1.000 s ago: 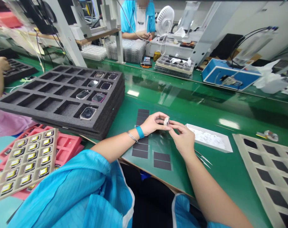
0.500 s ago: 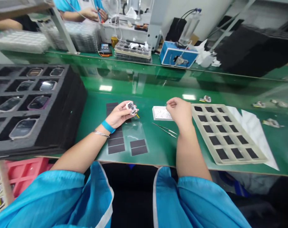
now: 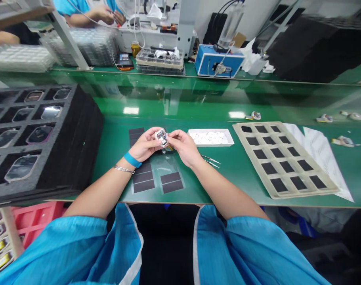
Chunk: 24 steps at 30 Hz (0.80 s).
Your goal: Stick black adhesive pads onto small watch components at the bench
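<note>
Just left of the white box (image 3: 215,145), our left hand (image 3: 146,144) pinches the small white-rimmed part (image 3: 161,136); our right hand (image 3: 184,146) touches its edge, though whether it grips anything we cannot tell. We should keep the left hold steady and press lightly.

left hand (image 3: 145,145): my thumb and fingers curl in a grip
right hand (image 3: 185,149): my thumb and fingers bend, tips close beside my left ones
left forearm (image 3: 103,190): angled forward and inward
right forearm (image 3: 224,190): slanting inward too
</note>
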Each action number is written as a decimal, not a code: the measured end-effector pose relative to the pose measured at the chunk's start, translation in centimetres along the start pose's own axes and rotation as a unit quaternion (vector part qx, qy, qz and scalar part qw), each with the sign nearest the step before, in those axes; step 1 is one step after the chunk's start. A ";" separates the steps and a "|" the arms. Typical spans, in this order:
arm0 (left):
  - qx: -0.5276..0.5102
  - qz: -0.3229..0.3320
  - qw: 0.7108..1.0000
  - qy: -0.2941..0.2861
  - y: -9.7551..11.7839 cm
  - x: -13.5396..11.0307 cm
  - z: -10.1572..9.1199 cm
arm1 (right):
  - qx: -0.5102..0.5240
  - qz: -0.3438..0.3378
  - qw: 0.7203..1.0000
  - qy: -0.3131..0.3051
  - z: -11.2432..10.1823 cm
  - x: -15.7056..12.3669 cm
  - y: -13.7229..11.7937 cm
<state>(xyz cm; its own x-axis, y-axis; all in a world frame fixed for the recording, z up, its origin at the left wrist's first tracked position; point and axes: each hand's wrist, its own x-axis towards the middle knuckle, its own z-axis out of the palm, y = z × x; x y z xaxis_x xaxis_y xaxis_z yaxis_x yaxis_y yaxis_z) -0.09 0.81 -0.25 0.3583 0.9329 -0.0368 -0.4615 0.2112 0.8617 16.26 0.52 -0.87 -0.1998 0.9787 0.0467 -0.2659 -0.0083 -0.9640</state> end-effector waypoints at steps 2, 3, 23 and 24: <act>0.010 -0.004 1.000 0.007 -0.1 0.0 -0.1 | 0.040 0.024 0.999 0.002 -0.2 0.1 0.1; 0.014 -0.006 1.000 0.012 -0.1 0.0 -0.1 | 0.051 0.033 0.998 0.004 -0.2 0.2 0.2; 0.015 -0.032 0.999 0.006 1.2 0.0 -0.4 | 0.021 0.099 0.987 -0.126 -3.2 0.4 -3.9; 0.017 -0.047 0.999 0.000 1.2 0.0 -0.3 | 0.028 0.098 0.984 -0.146 -3.2 0.3 -4.0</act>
<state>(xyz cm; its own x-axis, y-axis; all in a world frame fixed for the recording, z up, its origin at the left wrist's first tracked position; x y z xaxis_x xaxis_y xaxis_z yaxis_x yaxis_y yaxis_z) -0.92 1.12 0.60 0.3991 0.9092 -0.1184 -0.3979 0.2880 0.8711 20.29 1.49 2.15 -0.5120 0.8571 -0.0576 -0.2455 -0.2103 -0.9463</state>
